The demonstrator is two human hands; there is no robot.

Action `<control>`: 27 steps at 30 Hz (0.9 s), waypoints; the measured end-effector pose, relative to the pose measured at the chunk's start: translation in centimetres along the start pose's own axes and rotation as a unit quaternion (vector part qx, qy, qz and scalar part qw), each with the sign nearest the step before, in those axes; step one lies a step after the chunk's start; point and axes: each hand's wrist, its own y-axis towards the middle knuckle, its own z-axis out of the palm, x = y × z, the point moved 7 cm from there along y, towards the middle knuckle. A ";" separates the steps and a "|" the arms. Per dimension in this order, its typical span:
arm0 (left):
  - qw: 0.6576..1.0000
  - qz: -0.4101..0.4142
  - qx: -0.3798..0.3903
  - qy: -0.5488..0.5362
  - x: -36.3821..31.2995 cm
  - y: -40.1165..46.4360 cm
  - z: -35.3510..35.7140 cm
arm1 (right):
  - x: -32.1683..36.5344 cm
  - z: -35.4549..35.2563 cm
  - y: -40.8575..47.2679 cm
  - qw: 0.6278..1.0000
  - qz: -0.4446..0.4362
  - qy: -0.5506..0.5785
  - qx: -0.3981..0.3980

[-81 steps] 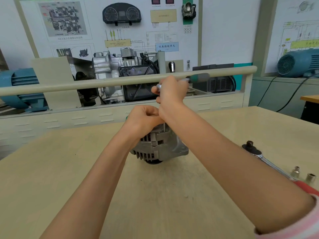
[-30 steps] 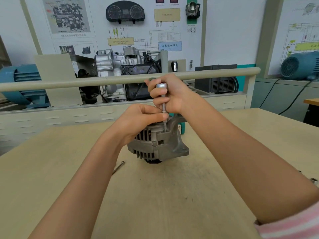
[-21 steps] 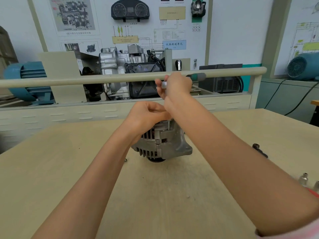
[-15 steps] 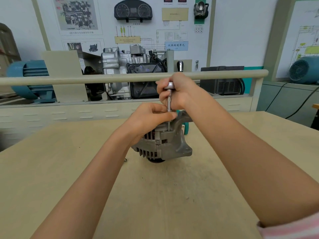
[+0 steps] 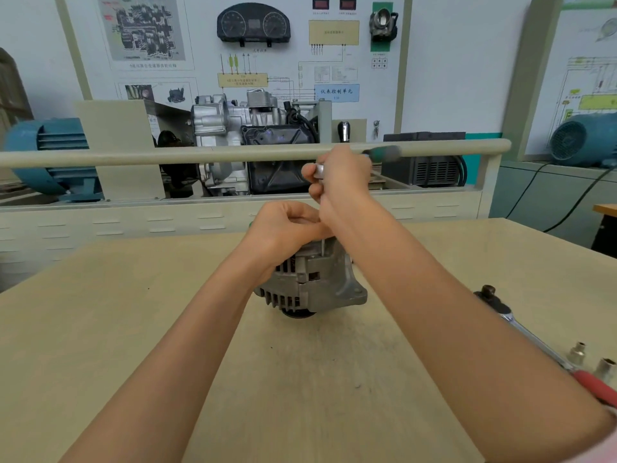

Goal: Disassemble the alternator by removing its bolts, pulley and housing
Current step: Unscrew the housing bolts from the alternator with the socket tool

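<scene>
One beige wooden table [image 5: 100,329], workshop

Automotive training workshop: wall-mounted instrument board [image 5: 253,26]

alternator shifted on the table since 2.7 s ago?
No clear shift. The alternator sits at the same spot on the table, below the rail; the camera moved. The left hand grips its top.
</scene>
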 end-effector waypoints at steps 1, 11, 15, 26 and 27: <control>1.000 -0.003 0.017 -0.005 0.0 0.0 0.1 | -0.3 0.7 0.4 0.995 0.071 -0.015 0.062; 0.999 -0.004 0.036 0.002 -0.2 0.0 -0.2 | -1.3 1.8 0.2 0.954 0.203 0.055 0.212; 0.997 0.009 -0.032 0.074 -0.4 0.2 -0.2 | 0.2 -0.8 -0.3 0.991 -0.076 0.089 -0.059; 0.999 -0.009 0.050 -0.012 0.3 0.3 -0.7 | -1.6 2.6 -0.1 0.921 0.267 -0.004 0.284; 0.999 -0.004 0.046 -0.011 0.2 0.3 -0.6 | -1.6 2.5 -0.1 0.927 0.256 0.000 0.273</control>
